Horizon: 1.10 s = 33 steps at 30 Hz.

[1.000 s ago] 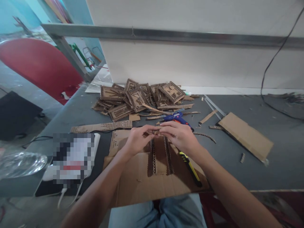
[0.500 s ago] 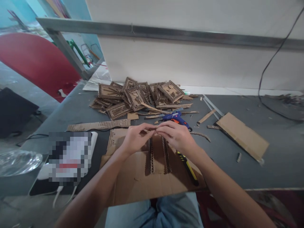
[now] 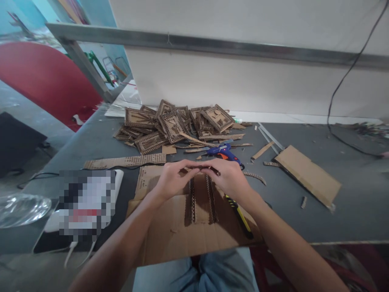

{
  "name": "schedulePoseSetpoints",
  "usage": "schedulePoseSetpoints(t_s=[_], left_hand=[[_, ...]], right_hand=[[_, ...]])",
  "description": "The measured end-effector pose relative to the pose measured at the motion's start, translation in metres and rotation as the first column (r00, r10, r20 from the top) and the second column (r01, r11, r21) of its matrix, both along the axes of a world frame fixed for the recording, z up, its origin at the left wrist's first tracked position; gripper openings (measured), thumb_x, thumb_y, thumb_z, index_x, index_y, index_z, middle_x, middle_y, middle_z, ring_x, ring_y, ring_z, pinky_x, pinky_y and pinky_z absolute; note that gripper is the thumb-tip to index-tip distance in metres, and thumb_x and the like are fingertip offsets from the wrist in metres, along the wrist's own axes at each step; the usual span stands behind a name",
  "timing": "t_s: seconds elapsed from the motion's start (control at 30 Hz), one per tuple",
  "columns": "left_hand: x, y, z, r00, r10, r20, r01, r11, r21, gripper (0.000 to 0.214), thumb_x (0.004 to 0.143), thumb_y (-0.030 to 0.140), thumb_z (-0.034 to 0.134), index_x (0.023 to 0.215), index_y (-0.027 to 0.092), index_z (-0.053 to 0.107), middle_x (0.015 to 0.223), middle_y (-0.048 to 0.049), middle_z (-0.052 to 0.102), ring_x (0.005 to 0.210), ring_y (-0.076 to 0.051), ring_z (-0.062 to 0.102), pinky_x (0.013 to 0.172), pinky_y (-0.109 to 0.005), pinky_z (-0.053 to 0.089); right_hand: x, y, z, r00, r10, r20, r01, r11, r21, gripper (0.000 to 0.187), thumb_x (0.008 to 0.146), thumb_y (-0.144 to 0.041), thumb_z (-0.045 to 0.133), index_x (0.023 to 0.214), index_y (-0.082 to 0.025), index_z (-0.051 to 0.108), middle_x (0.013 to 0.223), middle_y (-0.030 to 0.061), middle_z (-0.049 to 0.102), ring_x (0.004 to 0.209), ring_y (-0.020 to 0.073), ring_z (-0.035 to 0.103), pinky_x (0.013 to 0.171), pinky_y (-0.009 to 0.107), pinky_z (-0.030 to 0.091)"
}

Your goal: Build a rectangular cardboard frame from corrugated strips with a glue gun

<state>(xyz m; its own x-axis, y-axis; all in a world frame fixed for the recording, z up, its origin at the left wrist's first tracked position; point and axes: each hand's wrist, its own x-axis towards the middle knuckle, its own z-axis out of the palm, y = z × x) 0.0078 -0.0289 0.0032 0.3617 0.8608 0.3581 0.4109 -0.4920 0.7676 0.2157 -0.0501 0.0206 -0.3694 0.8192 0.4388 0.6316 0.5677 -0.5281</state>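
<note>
My left hand (image 3: 174,178) and my right hand (image 3: 229,175) meet fingertip to fingertip above a flat cardboard sheet (image 3: 170,231). Both pinch the ends of a thin corrugated cardboard strip (image 3: 203,166) held level between them. Under the hands, two more corrugated strips (image 3: 200,198) stand on edge on the sheet, running towards me. A yellow and black utility knife (image 3: 240,215) lies on the sheet by my right wrist. A blue glue gun (image 3: 225,152) rests just beyond my right hand.
A heap of small cardboard frames (image 3: 173,123) sits at the back of the grey table (image 3: 334,215). A long cardboard strip (image 3: 124,161) lies left, a cardboard rectangle (image 3: 308,174) right, a blurred-out device (image 3: 86,200) and a clear plastic bag (image 3: 21,209) near left. A black cable (image 3: 343,121) trails at the right.
Both hands stay pinched together over the sheet; the fingers have shifted slightly along the strip. The view has drifted a little.
</note>
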Motion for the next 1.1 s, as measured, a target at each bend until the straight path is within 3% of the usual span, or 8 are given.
schedulePoseSetpoints(t_s=[0.3, 0.57, 1.1], left_hand=[[0.0003, -0.0005, 0.0015, 1.000, 0.029, 0.003, -0.029, 0.999, -0.043, 0.020, 0.088, 0.030, 0.071, 0.104, 0.021, 0.079, 0.091, -0.0020, 0.082, 0.077, -0.016, 0.076, 0.072, -0.024, 0.061], [0.0009, 0.0008, 0.0022, 0.999, -0.018, -0.036, 0.018, 1.000, -0.019, 0.022, 0.091, 0.030, 0.066, 0.107, 0.024, 0.080, 0.096, -0.0018, 0.082, 0.077, -0.017, 0.077, 0.076, -0.026, 0.062], [0.0013, 0.0024, -0.0008, 0.996, 0.022, -0.088, -0.022, 1.000, 0.007, 0.021, 0.093, 0.030, 0.064, 0.106, 0.024, 0.079, 0.099, -0.0019, 0.082, 0.079, -0.018, 0.077, 0.078, -0.028, 0.062]], right_hand=[[-0.0021, -0.0025, -0.0002, 1.000, -0.013, -0.008, 0.013, 0.997, 0.079, 0.012, 0.096, -0.019, 0.065, 0.102, -0.021, 0.076, 0.099, 0.0040, 0.081, 0.087, 0.0190, 0.076, 0.079, 0.029, 0.057], [-0.0020, -0.0030, 0.0004, 1.000, -0.023, -0.017, 0.024, 0.999, 0.023, 0.016, 0.095, -0.017, 0.065, 0.103, -0.023, 0.077, 0.102, 0.0044, 0.081, 0.091, 0.0194, 0.076, 0.084, 0.029, 0.058], [-0.0062, -0.0009, 0.0040, 0.997, -0.077, 0.005, 0.077, 0.997, -0.011, 0.015, 0.090, -0.014, 0.071, 0.101, -0.023, 0.075, 0.099, 0.0035, 0.081, 0.090, 0.0206, 0.076, 0.081, 0.029, 0.057]])
